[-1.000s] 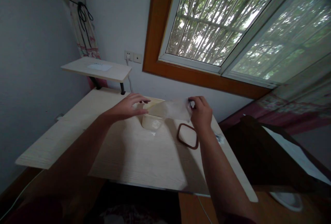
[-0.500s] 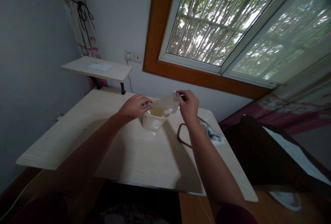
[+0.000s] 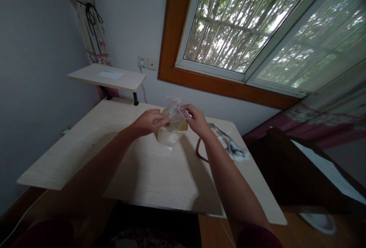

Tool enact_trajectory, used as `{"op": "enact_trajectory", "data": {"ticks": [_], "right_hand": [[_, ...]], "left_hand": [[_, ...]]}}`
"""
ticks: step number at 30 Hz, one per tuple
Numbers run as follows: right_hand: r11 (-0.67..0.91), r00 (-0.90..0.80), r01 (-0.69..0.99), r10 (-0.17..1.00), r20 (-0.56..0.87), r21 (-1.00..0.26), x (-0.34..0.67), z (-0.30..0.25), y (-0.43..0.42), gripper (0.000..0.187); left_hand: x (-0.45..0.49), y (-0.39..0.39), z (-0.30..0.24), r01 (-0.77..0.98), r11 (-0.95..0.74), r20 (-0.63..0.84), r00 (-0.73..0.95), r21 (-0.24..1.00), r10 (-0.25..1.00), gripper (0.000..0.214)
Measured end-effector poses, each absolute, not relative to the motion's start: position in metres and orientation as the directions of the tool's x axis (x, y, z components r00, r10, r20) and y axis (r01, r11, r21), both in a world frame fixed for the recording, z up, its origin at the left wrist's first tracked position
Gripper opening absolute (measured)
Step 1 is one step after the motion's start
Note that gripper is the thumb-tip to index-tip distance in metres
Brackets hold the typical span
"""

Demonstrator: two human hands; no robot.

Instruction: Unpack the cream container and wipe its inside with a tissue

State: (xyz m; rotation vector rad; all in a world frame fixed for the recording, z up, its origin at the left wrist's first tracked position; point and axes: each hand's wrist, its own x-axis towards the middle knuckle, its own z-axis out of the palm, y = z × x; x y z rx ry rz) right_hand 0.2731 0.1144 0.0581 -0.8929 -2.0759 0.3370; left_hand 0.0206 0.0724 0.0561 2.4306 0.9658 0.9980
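A clear plastic bag (image 3: 175, 115) is bunched up between my two hands, above a small cream basket (image 3: 170, 136). My left hand (image 3: 150, 121) pinches the bag's left side with closed fingers. On the right, my right hand (image 3: 196, 119) has its thumb and fingers closed on the bag's other edge. The basket stands upright on the table, its ribbed front wall showing. Something yellowish shows inside, mostly covered by the bag, and I cannot make out what it is.
The pale wooden table (image 3: 168, 175) carries a brown-rimmed frame (image 3: 198, 152) partly behind my right forearm. Beyond it lies a clear packet with dark items (image 3: 236, 149). A raised shelf (image 3: 85, 73) with a paper stands at the back left, and a window is behind.
My right hand has moved left and slightly down, toward my left hand. The bag, stretched out before, is now bunched with its top sticking up. The basket has stayed in place.
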Motion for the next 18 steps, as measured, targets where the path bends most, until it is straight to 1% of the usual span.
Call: {"op": "enact_trajectory", "data": {"ticks": [3, 5, 6, 7, 9, 13, 15, 18], "right_hand": [[0.778, -0.494, 0.507, 0.616, 0.614, -0.373, 0.275, 0.054, 0.112, 0.019], [0.793, -0.534, 0.531, 0.587, 0.609, -0.298, 0.275, 0.053, 0.111, 0.02], [0.795, -0.548, 0.544, 0.578, 0.604, -0.267, 0.274, 0.053, 0.109, 0.021], [0.796, -0.559, 0.555, 0.572, 0.601, -0.241, 0.273, 0.053, 0.108, 0.022], [0.796, -0.57, 0.566, 0.566, 0.596, -0.214, 0.269, 0.054, 0.107, 0.023], [0.805, -0.575, 0.55, 0.557, 0.599, -0.221, 0.263, 0.054, 0.105, 0.022], [0.812, -0.576, 0.539, 0.549, 0.606, -0.223, 0.261, 0.053, 0.106, 0.022], [0.812, -0.567, 0.541, 0.543, 0.619, -0.217, 0.263, 0.05, 0.105, 0.023]], "left_hand": [[0.01, 0.075, 0.063, 0.523, -0.651, 0.572, 0.333, 0.55, 0.75, 0.033], [0.006, 0.079, 0.067, 0.569, -0.629, 0.639, 0.219, 0.531, 0.737, 0.025], [0.006, 0.081, 0.069, 0.584, -0.636, 0.663, 0.21, 0.504, 0.718, 0.022], [0.006, 0.082, 0.071, 0.593, -0.655, 0.677, 0.235, 0.468, 0.697, 0.024], [0.01, 0.085, 0.075, 0.593, -0.702, 0.665, 0.343, 0.394, 0.663, 0.031], [0.018, 0.085, 0.083, 0.55, -0.775, 0.593, 0.524, 0.312, 0.611, 0.036], [0.021, 0.085, 0.084, 0.521, -0.802, 0.559, 0.588, 0.292, 0.585, 0.036], [0.021, 0.086, 0.084, 0.519, -0.815, 0.523, 0.634, 0.258, 0.57, 0.029]]}}
